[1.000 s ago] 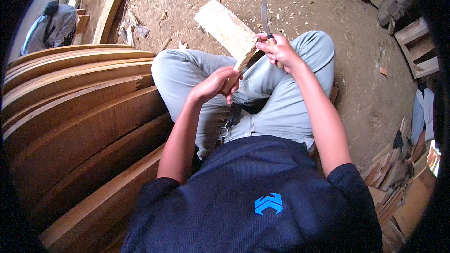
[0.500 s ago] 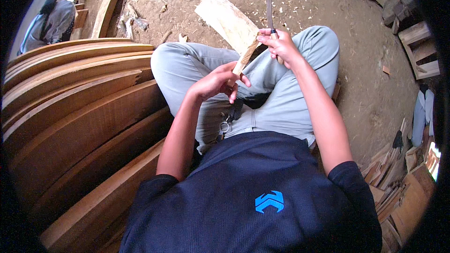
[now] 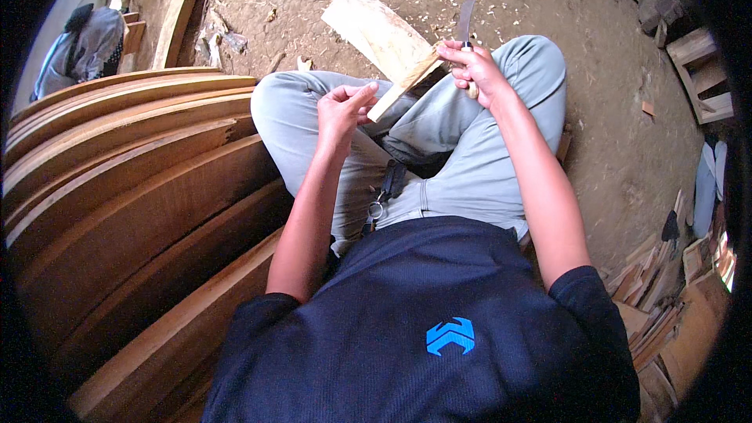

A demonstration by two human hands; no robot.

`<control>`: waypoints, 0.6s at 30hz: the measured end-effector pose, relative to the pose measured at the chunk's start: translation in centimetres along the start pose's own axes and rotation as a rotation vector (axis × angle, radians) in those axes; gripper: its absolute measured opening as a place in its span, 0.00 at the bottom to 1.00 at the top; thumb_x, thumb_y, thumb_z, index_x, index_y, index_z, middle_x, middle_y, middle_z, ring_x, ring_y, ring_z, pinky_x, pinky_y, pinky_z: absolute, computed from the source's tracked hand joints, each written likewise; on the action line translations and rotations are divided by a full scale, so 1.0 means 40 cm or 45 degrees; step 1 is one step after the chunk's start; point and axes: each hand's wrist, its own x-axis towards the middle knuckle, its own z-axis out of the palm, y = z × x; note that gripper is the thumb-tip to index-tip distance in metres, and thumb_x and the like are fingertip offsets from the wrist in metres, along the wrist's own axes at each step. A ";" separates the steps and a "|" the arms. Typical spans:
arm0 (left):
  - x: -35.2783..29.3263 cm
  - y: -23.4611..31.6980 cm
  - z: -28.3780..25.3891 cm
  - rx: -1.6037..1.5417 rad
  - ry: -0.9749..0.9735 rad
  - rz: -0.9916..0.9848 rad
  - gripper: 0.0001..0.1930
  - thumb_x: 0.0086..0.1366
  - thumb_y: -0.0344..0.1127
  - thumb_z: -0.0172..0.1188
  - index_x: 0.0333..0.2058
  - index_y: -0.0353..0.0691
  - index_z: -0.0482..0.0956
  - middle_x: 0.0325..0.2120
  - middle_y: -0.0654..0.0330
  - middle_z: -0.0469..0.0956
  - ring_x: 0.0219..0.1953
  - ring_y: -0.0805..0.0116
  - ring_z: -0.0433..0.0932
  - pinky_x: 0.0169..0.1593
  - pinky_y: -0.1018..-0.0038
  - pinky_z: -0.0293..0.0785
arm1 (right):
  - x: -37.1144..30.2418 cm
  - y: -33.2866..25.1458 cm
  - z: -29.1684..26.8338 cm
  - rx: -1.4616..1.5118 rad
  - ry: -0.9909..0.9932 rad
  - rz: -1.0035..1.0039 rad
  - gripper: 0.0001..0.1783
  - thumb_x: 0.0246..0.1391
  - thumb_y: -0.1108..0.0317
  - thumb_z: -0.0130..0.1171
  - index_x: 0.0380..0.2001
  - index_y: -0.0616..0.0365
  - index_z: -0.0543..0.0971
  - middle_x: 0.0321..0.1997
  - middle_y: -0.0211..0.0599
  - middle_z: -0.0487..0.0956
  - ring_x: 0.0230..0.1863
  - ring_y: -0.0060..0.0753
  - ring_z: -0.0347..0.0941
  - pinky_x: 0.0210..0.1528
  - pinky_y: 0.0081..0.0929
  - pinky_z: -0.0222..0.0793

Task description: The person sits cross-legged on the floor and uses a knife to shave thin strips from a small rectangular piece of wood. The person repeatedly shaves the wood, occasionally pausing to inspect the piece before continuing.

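Note:
My right hand (image 3: 478, 77) is closed round the pale wooden handle of a knife (image 3: 468, 23), whose curved blade points away from me. Its thumb and fingertips also pinch the far end of a slim, carved strip of wood (image 3: 401, 91), which slants down toward the left over my lap. My left hand (image 3: 342, 113) hovers above my left thigh, just beside the strip's near end. Its fingers are loosely bent and apart, with nothing visible in them. Beyond the strip, a wide pale board (image 3: 380, 27) lies on the ground and reaches to my crossed legs.
Long curved planks (image 3: 149, 172) are stacked close along my left side. Wood shavings (image 3: 501, 9) litter the dirt floor (image 3: 611, 157) ahead. At the right stand a wooden frame (image 3: 699, 74) and a heap of offcuts (image 3: 650, 298). A grey cloth bundle (image 3: 98, 39) sits at the far left.
My left hand has come off the strip's near end and moved left and away from me. The knife blade has tipped to the right; my right hand still grips both knife and strip.

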 end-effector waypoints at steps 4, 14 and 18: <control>0.016 -0.021 -0.006 -0.114 -0.046 0.001 0.10 0.62 0.40 0.63 0.33 0.38 0.78 0.28 0.61 0.81 0.22 0.78 0.75 0.26 0.80 0.74 | -0.004 -0.001 0.005 0.024 0.005 -0.015 0.20 0.50 0.67 0.64 0.45 0.60 0.74 0.35 0.31 0.78 0.15 0.09 0.56 0.14 0.11 0.54; -0.015 -0.013 -0.002 0.024 -0.256 -0.005 0.13 0.64 0.41 0.59 0.38 0.37 0.79 0.27 0.66 0.78 0.24 0.78 0.73 0.30 0.78 0.72 | -0.004 -0.001 0.003 0.026 -0.014 -0.009 0.19 0.50 0.67 0.64 0.45 0.60 0.74 0.34 0.31 0.78 0.15 0.09 0.56 0.14 0.11 0.54; -0.012 -0.025 0.005 0.067 -0.087 0.054 0.11 0.60 0.40 0.64 0.31 0.38 0.81 0.23 0.68 0.77 0.22 0.81 0.69 0.28 0.81 0.67 | -0.006 -0.003 0.003 0.013 -0.027 -0.004 0.20 0.49 0.67 0.64 0.45 0.60 0.74 0.34 0.30 0.78 0.15 0.09 0.57 0.15 0.11 0.55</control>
